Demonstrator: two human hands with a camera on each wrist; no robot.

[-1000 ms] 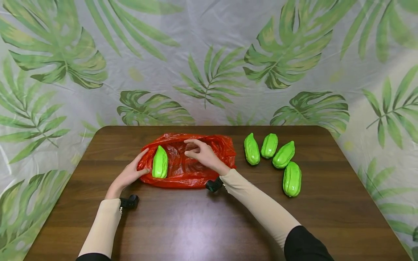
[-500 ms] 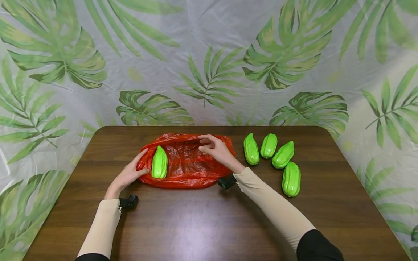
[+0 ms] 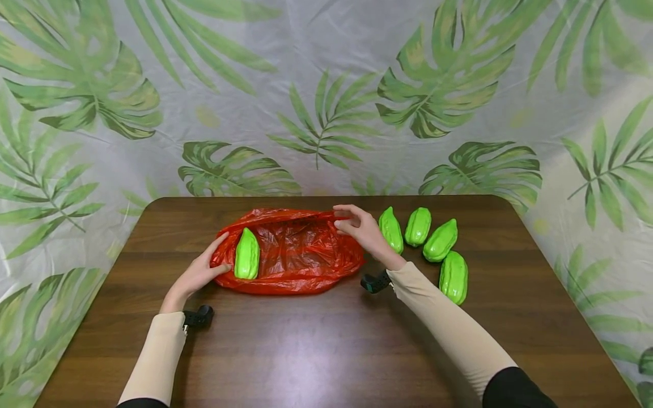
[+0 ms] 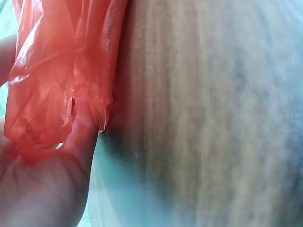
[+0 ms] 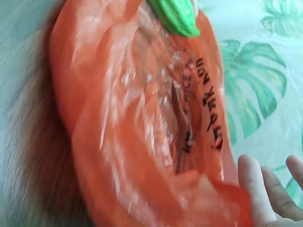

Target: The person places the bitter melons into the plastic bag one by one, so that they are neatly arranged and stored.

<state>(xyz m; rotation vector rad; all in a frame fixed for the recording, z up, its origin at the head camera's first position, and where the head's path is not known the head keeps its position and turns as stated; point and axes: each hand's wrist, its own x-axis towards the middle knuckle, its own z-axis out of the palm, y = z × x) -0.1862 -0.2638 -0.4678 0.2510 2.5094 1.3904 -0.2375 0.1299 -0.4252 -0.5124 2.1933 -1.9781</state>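
A red plastic bag lies with its mouth spread wide on the table. Inside its left part rests one glossy, ridged green bitter gourd, pointed at the far end. My left hand holds the bag's left end, fingers along the outer edge and thumb at the near rim. The left wrist view shows that thumb through the red plastic. Above the bag's far right corner hovers my right hand, its fingers loosely bent with nothing between them. In the right wrist view its fingers appear beside the bag's rim.
Several more green bitter gourds lie on the brown wooden table right of the bag; my right hand and forearm partly cover two of them. Behind the table hangs a leaf-patterned cloth. Black writing marks the bag's inside.
My right hand has moved right, from over the middle of the bag to its right end, near the loose gourds. My left hand and the gourd in the bag keep their places.
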